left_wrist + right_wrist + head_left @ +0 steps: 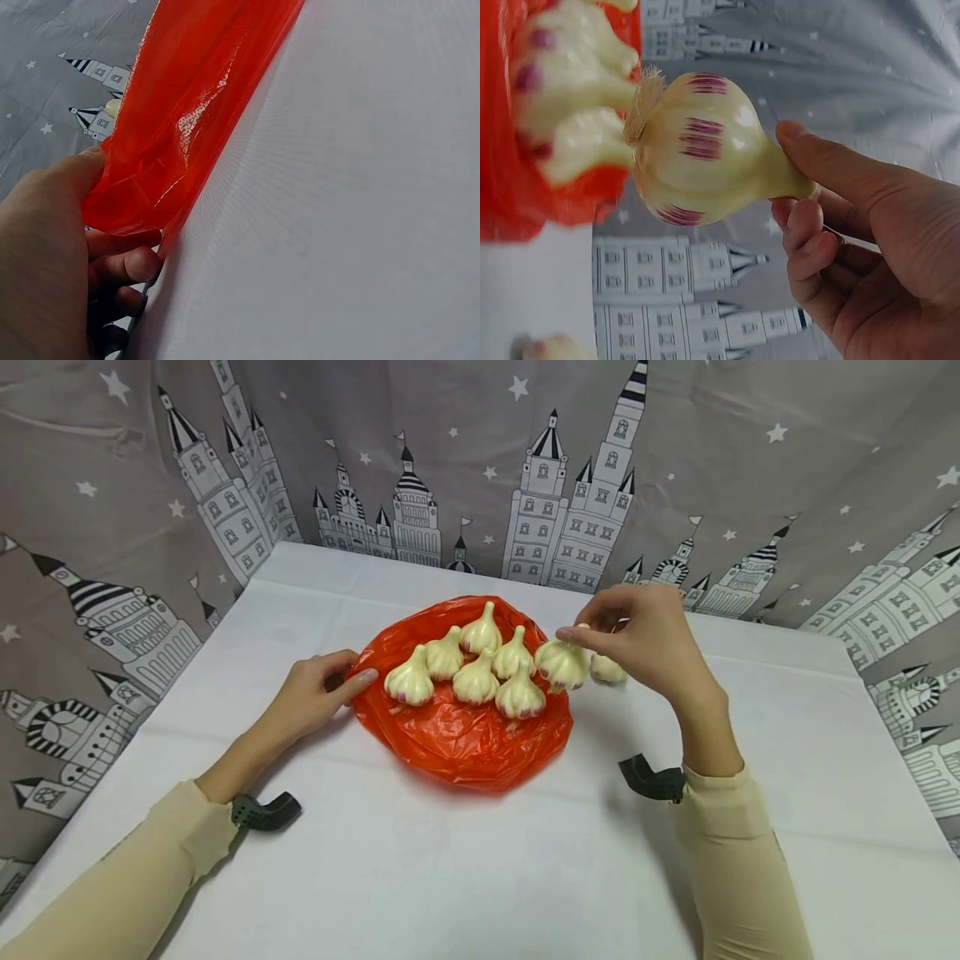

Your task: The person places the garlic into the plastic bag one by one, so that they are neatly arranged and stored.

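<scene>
A red plastic bag (465,743) lies spread on the table with several garlic bulbs (474,678) standing on it. At its left edge my left hand (318,689) pinches the plastic between thumb and fingers; the left wrist view shows the bag (180,112) gripped that way. My right hand (645,631) holds one garlic bulb (562,664) by its neck, raised at the bag's right edge. The right wrist view shows this bulb (705,150) with purple streaks and a tuft of roots. Another garlic bulb (607,670) sits on the table, partly hidden by my right hand.
A white cloth (480,868) covers the table. Behind and beside it hangs a grey curtain (465,410) printed with castles and stars. Each wrist carries a dark curved mount, one on the left (266,812) and one on the right (651,779).
</scene>
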Motion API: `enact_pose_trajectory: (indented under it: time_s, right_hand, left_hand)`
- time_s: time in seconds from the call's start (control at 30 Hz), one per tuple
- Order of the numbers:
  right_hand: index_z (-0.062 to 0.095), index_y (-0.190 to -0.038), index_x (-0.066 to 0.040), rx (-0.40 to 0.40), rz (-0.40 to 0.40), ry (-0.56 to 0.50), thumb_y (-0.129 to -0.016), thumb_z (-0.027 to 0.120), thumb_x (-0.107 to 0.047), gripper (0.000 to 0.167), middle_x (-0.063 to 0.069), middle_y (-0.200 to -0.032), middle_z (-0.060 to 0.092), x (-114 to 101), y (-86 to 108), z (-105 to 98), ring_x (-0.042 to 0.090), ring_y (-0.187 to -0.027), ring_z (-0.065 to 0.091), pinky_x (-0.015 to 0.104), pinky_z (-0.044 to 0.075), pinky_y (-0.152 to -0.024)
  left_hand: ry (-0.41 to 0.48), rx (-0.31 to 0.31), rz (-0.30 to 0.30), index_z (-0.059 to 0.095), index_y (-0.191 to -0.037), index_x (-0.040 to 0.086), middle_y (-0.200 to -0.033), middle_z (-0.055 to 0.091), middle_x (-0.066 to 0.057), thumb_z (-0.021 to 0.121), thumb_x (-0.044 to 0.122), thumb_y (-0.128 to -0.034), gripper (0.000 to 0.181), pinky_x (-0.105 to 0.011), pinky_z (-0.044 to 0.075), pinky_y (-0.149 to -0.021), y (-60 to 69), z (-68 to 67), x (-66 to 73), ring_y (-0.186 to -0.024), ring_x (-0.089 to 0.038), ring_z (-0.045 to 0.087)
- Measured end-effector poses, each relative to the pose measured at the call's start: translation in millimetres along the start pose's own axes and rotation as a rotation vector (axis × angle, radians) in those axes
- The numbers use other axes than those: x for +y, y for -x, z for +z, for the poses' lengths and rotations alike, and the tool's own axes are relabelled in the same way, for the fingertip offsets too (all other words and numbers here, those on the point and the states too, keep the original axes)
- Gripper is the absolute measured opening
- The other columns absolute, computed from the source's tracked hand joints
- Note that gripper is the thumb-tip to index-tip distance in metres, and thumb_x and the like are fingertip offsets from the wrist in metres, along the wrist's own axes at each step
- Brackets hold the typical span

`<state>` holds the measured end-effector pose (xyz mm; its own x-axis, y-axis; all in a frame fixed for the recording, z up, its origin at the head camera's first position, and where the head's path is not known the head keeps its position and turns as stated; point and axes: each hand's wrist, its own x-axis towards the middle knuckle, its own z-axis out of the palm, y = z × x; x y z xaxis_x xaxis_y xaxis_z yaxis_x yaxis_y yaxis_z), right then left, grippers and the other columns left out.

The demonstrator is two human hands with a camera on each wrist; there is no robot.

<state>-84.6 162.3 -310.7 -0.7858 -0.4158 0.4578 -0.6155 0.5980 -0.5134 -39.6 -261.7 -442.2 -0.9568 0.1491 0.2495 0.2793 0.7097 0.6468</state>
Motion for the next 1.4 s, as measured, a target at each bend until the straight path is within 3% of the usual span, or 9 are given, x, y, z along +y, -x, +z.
enact_pose_trajectory:
  time_s: [0.3, 0.53, 0.8, 0.93, 1.1, 1.4]
  right_hand:
    - [0.078, -0.081, -0.014, -0.080, -0.049, -0.032, -0.085, 0.091, -0.028, 0.020, -0.003, -0.071, 0.069, -30.5, -15.7, 27.2, 0.013, -0.065, 0.060, 0.027, 0.048, -0.060]
    - [0.077, -0.081, -0.013, -0.076, -0.056, -0.051, -0.084, 0.091, -0.028, 0.021, -0.002, -0.071, 0.068, -46.4, -18.0, 35.8, 0.013, -0.067, 0.060, 0.028, 0.048, -0.060]
    - [0.076, -0.078, -0.012, -0.160, -0.091, -0.091, -0.086, 0.090, -0.029, 0.023, -0.003, -0.067, 0.066, -68.9, -25.4, 67.5, 0.013, -0.062, 0.058, 0.028, 0.049, -0.060]
    - [0.075, -0.076, -0.013, -0.222, -0.072, -0.089, -0.086, 0.090, -0.029, 0.024, -0.004, -0.067, 0.066, -74.6, -25.3, 81.6, 0.012, -0.065, 0.059, 0.027, 0.050, -0.062]
    - [0.073, -0.073, -0.016, -0.230, -0.028, -0.066, -0.084, 0.092, -0.031, 0.026, -0.005, -0.065, 0.064, -75.9, -22.9, 90.6, 0.012, -0.067, 0.058, 0.028, 0.047, -0.061]
    - [0.070, -0.072, -0.016, -0.283, -0.054, 0.007, -0.088, 0.088, -0.034, 0.030, -0.006, -0.062, 0.060, -76.0, -22.3, 113.4, 0.009, -0.062, 0.050, 0.024, 0.038, -0.059]
  left_hand:
    - [0.015, -0.006, -0.020, 0.073, -0.115, 0.012, -0.082, 0.066, -0.003, 0.069, 0.036, -0.1032, 0.027, -0.023, 0.047, -0.065, 0.3, -1.1, 4.0, -0.076, -0.020, 0.058]
    - [0.007, -0.004, -0.012, 0.073, -0.113, 0.012, -0.081, 0.066, -0.002, 0.069, 0.036, -0.1031, 0.027, -0.023, 0.046, -0.065, -0.5, -0.8, 5.1, -0.075, -0.019, 0.057]
    - [-0.004, 0.007, 0.005, 0.073, -0.112, 0.012, -0.080, 0.067, -0.003, 0.068, 0.036, -0.1036, 0.026, -0.024, 0.047, -0.063, -0.9, 0.6, 0.3, -0.072, -0.020, 0.059]
    - [-0.004, 0.006, 0.009, 0.074, -0.114, 0.012, -0.081, 0.068, -0.003, 0.068, 0.036, -0.1035, 0.027, -0.023, 0.048, -0.064, -1.7, 1.6, -0.3, -0.073, -0.020, 0.059]
    - [-0.005, 0.003, 0.009, 0.073, -0.115, 0.012, -0.083, 0.068, -0.003, 0.068, 0.037, -0.1035, 0.028, -0.023, 0.049, -0.064, -2.1, 2.1, -0.4, -0.075, -0.020, 0.059]
    - [-0.007, 0.003, 0.007, 0.073, -0.115, 0.011, -0.083, 0.068, -0.003, 0.067, 0.037, -0.1038, 0.029, -0.024, 0.048, -0.064, -0.2, 0.9, -2.3, -0.075, -0.021, 0.059]
